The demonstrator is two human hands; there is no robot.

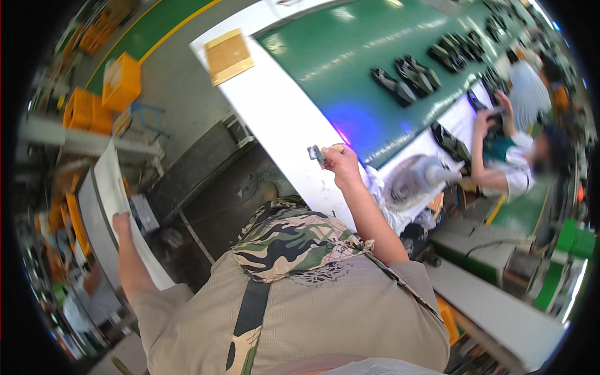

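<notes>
My right hand [341, 166] is raised over the white table edge [275, 119], closed around a small brush-like tool [315, 155]. The tool has a dark greenish and whitish head, and a pale yellowish end shows beside my fingers; its exact kind is unclear. My left hand [120, 221] reaches out to the left and touches the edge of a white panel [111, 181]. Its fingers are small and partly hidden. Close to my right forearm, a grey-white container with a spout [430, 174] stands on a stained round tray [400, 195].
Several dark shoes [394, 86] lie along a green conveyor belt [325, 69]. A cardboard piece [229, 57] rests at the table's far corner. On the right, a co-worker's hands [494, 119] hold a dark item. Orange crates [122, 81] stand at the left; a dark metal frame [206, 169] lies between.
</notes>
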